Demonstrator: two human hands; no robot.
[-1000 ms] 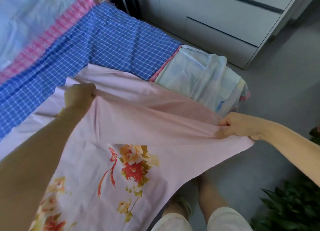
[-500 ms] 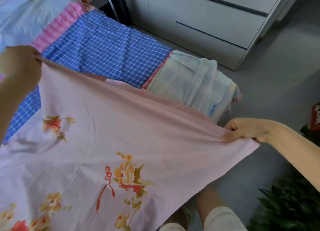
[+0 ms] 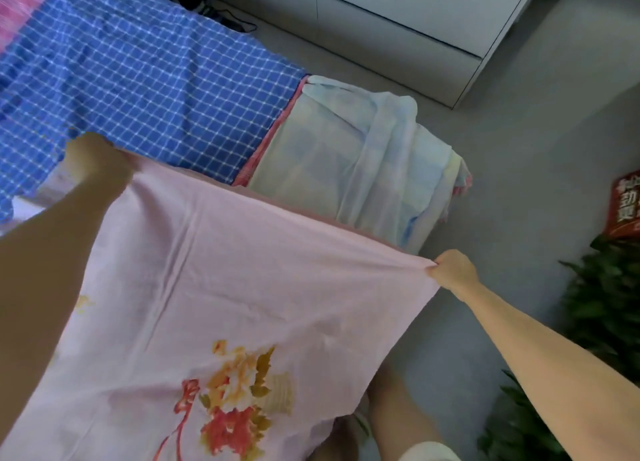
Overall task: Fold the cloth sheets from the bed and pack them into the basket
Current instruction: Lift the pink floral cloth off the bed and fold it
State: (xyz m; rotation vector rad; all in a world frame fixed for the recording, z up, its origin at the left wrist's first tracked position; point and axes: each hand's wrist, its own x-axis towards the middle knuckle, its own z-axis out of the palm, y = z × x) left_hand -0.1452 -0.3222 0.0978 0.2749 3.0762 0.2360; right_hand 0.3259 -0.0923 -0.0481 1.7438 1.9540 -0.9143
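A pink cloth sheet printed with red and yellow flowers is stretched taut in the air over the bed's near corner. My left hand grips its far left corner above the blue checked bedcover. My right hand pinches the far right corner, out beyond the bed's edge over the floor. The sheet's lower part hangs toward me and hides most of my legs. No basket is in view.
A pale translucent cloth drapes over the bed's foot. White cabinet drawers stand across the grey floor. A green plant and a red package sit at the right. Dark cables lie beside the bed.
My left hand has swung back right and lower, still holding its corner. My right hand keeps its pinch, and the top edge now runs straight and taut between both hands.
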